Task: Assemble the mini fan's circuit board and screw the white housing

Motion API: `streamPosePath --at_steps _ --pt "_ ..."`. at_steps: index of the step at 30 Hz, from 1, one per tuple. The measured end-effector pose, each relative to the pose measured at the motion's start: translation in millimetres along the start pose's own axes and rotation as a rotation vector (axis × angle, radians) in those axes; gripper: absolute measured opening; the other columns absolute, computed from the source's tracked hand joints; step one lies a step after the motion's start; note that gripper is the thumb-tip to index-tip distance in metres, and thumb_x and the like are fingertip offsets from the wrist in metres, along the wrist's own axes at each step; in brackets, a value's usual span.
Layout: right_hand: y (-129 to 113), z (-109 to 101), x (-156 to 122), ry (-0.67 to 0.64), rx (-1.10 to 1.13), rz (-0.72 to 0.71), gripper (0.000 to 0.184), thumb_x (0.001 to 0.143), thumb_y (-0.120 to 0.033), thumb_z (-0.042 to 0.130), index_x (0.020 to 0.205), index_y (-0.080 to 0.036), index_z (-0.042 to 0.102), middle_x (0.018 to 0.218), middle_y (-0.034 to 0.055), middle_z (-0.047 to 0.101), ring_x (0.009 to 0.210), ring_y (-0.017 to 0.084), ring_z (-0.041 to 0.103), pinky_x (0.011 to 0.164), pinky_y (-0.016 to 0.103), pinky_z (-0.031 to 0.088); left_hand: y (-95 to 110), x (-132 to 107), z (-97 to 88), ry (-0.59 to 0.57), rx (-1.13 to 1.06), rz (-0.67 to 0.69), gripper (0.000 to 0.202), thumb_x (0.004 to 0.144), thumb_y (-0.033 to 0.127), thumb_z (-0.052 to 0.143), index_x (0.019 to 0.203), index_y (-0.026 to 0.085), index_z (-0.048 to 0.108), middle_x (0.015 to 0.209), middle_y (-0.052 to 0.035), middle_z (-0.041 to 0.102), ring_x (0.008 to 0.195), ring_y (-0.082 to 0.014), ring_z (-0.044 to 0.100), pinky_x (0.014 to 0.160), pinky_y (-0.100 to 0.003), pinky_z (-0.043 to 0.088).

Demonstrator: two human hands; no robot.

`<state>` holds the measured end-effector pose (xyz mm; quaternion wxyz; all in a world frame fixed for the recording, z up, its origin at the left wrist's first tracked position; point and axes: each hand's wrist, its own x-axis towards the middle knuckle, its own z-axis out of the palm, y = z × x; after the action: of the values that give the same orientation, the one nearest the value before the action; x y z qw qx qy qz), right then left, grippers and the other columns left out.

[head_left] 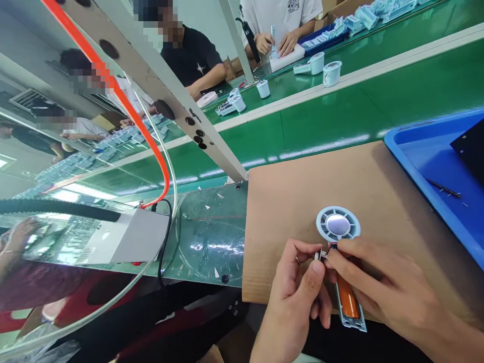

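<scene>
Workshop line, green belt (pixel 310 126) running across beyond the grip. Far left of the grip: a co-worker's arm (pixel 11 257) at the edge, then a grey box (pixel 145 234) with a dark hose (pixel 60 207) going in and an orange tube (pixel 151 141) meeting its top. Left and beyond the grip, a pale beam (pixel 177 113) slants down to the bench (pixel 212 217); more co-workers (pixel 198 60) behind it. White-blue cups (pixel 331 74) stand on the belt's far side, well past the grip. Cardboard (pixel 280 201) under the hands. Left hand (pixel 297 292) pinches a small white part (pixel 317 255), thumb against index. Pale-blue unit (pixel 338 225) right at the grip: round head just beyond the fingertips, handle with orange cell (pixel 348 297) on the near side, partly under the right hand (pixel 393 285). Right fingertips bunched at the unit's neck, by dark and red wiring (pixel 333 246); can't tell what exactly they grasp. Right of the grip: blue tray (pixel 434 186), thin dark tool (pixel 444 189) inside.
</scene>
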<state>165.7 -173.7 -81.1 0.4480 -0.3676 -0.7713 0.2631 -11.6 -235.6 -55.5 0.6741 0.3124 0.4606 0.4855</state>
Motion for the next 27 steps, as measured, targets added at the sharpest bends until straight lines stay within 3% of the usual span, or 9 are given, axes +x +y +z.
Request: streamPosePath --at_steps 4,8,11,14,17,21,27 --pt "-11.4 5.8 7.2 0.095 0.012 0.067 0.039 0.108 -0.063 0.073 0.11 -0.025 0.079 0.095 0.0094 0.066 0.09 0.023 0.07 0.07 0.028 0.063 5.3 -1.1 1.2 -0.026 0.037 -0.014 0.049 0.107 0.067 0.07 0.116 0.021 0.056 0.082 0.0062 0.059 0.048 -0.0005 0.05 0.046 -0.014 0.031" --pt "-14.3 6.1 7.2 0.081 0.016 0.048 0.04 0.107 -0.065 0.075 0.11 -0.025 0.08 0.098 0.0097 0.066 0.091 0.023 0.07 0.07 0.029 0.064 12.4 -3.1 1.7 0.003 0.104 -0.052 0.057 0.102 0.074 0.072 0.115 0.021 0.057 0.082 0.0055 0.059 0.048 -0.0006 0.045 0.047 -0.016 0.03" --pt "-6.7 -0.7 2.9 0.08 -0.019 -0.037 0.028 0.108 -0.053 0.078 0.11 -0.026 0.08 0.101 0.0083 0.066 0.087 0.021 0.069 0.068 0.028 0.062 16.1 -3.5 1.5 -0.001 0.111 -0.066 0.062 0.099 0.077 0.074 0.117 0.02 0.058 0.092 0.0009 0.066 0.048 0.0001 0.043 0.047 -0.018 0.029" --pt "4.0 -9.4 1.7 0.068 -0.139 -0.244 0.005 0.111 -0.025 0.071 0.111 -0.024 0.076 0.107 0.0064 0.064 0.079 0.014 0.064 0.064 0.024 0.057 17.3 -2.5 1.8 -0.025 0.089 -0.074 0.062 0.098 0.076 0.075 0.116 0.02 0.058 0.091 0.0011 0.067 0.047 0.0 0.044 0.045 -0.018 0.028" --pt "11.3 -14.3 3.1 0.018 -0.27 -0.434 0.018 0.11 -0.005 0.06 0.118 -0.018 0.069 0.114 0.0077 0.06 0.081 0.011 0.064 0.064 0.022 0.055 15.3 -0.6 2.8 -0.028 0.023 -0.081 0.058 0.1 0.072 0.076 0.117 0.02 0.058 0.094 0.0007 0.067 0.047 0.0001 0.047 0.044 -0.018 0.026" --pt "12.3 -14.8 3.4 -0.015 -0.299 -0.458 0.017 0.112 -0.002 0.055 0.122 -0.012 0.063 0.114 0.0085 0.058 0.084 0.01 0.066 0.067 0.02 0.056 11.8 0.6 4.9 -0.038 -0.06 -0.089 0.055 0.1 0.067 0.079 0.116 0.02 0.056 0.098 0.0009 0.067 0.046 0.0004 0.052 0.043 -0.017 0.026" --pt "6.5 -18.1 11.4 -0.059 -0.241 -0.475 0.015 0.112 -0.004 0.052 0.112 -0.017 0.06 0.1 0.0046 0.059 0.075 0.011 0.063 0.061 0.023 0.052 15.7 -1.8 10.1 -0.084 -0.055 -0.097 0.054 0.101 0.069 0.077 0.114 0.021 0.055 0.093 0.0023 0.065 0.044 0.0011 0.051 0.042 -0.014 0.029"
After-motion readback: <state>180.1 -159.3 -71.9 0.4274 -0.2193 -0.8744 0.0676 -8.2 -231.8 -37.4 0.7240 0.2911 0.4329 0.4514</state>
